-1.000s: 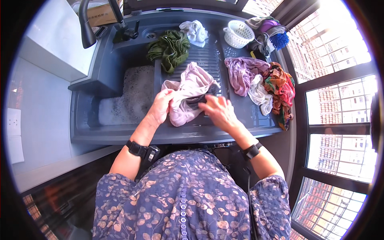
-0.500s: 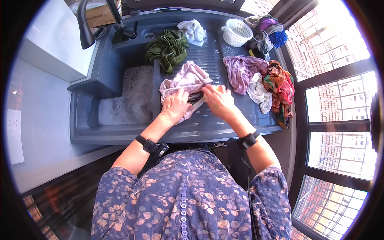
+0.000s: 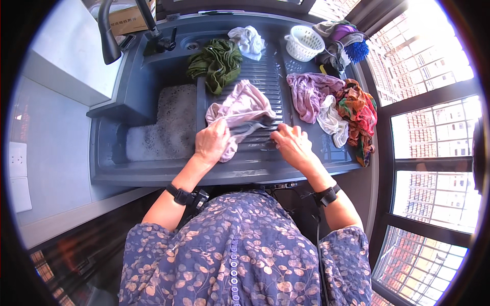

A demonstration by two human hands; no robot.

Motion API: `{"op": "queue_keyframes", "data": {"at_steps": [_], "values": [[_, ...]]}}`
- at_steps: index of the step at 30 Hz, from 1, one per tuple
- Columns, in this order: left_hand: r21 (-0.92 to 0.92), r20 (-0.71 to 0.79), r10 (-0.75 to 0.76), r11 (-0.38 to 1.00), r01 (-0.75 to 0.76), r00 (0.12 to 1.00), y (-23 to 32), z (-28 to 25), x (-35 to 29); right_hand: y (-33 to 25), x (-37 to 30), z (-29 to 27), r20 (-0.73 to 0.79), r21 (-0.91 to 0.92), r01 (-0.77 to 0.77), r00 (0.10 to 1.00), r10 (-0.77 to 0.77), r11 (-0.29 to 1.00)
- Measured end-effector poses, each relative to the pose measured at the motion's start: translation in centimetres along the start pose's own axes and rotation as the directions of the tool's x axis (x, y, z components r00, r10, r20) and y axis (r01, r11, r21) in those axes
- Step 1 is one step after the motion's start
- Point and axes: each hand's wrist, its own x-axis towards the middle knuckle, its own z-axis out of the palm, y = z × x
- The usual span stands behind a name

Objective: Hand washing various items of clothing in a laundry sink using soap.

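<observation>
The left hand (image 3: pixel 212 142) is closed in a fist on the lower left part of the pale pink cloth (image 3: pixel 242 104), fingers bunched over the fabric. The right hand (image 3: pixel 295 147) has its fingers curled in toward the thumb, just beside the cloth's right end; whether it pinches an edge there I cannot tell, since the strip between the hands is blurred. The cloth lies crumpled on the ribbed washboard (image 3: pixel 265 76), right of the basin.

The left hand covers part of the cloth, and its grey, streaky stretch is hard to make out, perhaps a darker band or a fold in motion. The tap (image 3: pixel 105 35) is cut off by the upper edge, as is the cardboard box (image 3: pixel 128 21) behind it.

The basin (image 3: pixel 109 137) holds cloudy water (image 3: pixel 163 122) with foam and dark specks on it. A green cloth (image 3: pixel 217 64) lies beyond, over the basin's right edge. At the far right of the washboard stands a white basket (image 3: pixel 305 47), its pierced wall and inner floor in view.
</observation>
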Motion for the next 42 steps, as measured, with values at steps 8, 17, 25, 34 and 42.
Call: {"op": "queue_keyframes", "data": {"at_steps": [8, 17, 25, 34, 42], "values": [[0.072, 0.03, 0.323, 0.943, -0.324, 0.946, 0.2, -0.7, -3.7, -2.9, 4.3, -1.5, -0.461, 0.174, 0.092, 0.887, -0.001, 0.981], [-0.168, 0.132, 0.628, 0.777, -0.607, 0.767, 0.2, -0.8, -5.6, -2.8, 7.7, 3.4, -0.509, -0.024, 0.173, 0.845, -0.16, 0.985], [-0.433, 0.206, 0.568, 0.783, -0.446, 0.797, -0.9, -1.6, -6.8, -2.3, 7.6, 3.4, -0.44, -0.097, 0.205, 0.869, -0.227, 0.974], [-0.081, -0.108, -0.032, 0.996, 0.023, 0.994, -2.5, -1.4, -2.3, -6.0, 12.8, 0.7, -0.615, 0.047, 0.377, 0.741, -0.271, 0.925], [-0.824, 0.209, -0.185, 0.495, 0.275, 0.96, -6.1, -2.4, -0.3, -1.0, 17.2, -2.6, -0.128, 0.341, 0.342, 0.94, -0.317, 0.875]]}}
